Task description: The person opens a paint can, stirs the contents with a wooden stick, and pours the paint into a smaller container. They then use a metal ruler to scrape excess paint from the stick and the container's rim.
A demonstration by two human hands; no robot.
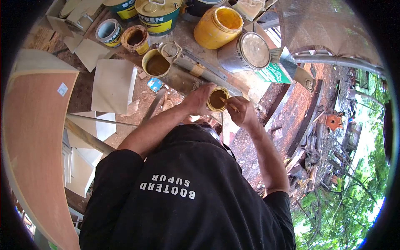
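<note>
My left hand [199,100] is wrapped round the side of a small open can [218,99]. Brown liquid shows inside the can, and its rim is smeared yellowish. In my right hand [241,111], the fingers are closed on a thin wooden stick [230,104] whose far end reaches into the can over its right side. Part of the stick is hidden by my fingers. Beyond my left hand stands a larger open tin [157,63], also with brown contents, next to a small lidded jar [168,49].
Farther back are a yellow tub [217,28], a silver lidded can [246,52], a green-labelled bucket [158,16] and a rust-stained pot [135,37]. A broad scraper [298,68] lies at the right. A curved wooden panel [37,137] stands on the left.
</note>
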